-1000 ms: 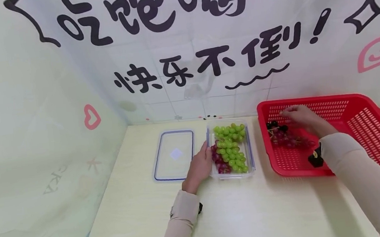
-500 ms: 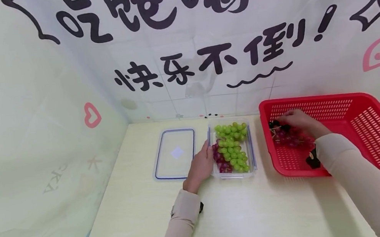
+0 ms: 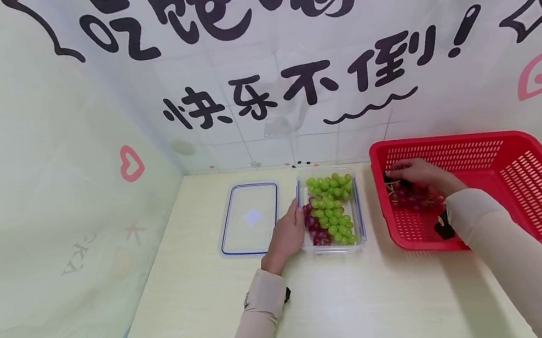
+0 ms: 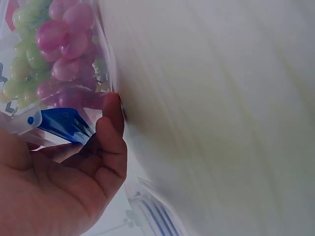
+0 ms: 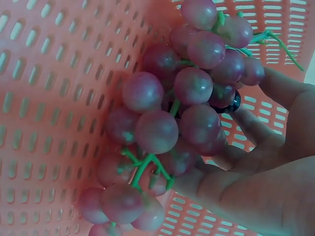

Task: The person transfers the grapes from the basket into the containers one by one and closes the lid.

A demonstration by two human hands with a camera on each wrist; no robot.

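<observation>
Left hand (image 3: 287, 233): my fingers (image 4: 111, 140) clamp the clear container (image 3: 334, 250), presumably steadying it.
Right hand (image 3: 417, 172): behind red grapes (image 5: 157, 132) inside the red basket (image 3: 446, 139); clamped or not, I cannot tell.
Lid (image 3: 249, 221): apart on the surface (image 3: 201, 308), probably out of my way.

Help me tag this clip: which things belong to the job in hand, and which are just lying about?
Likely in the job: left hand, clear container, green grapes, right hand, red grapes, red basket.

Lying about: lid, untouched, perhaps needed later; printed backdrop.

Back wall (image 3: 259, 54): 吃饱喝… / 快乐不倒! | left wall (image 3: 52, 159): faint letters (image 3: 79, 255), unclear
</observation>
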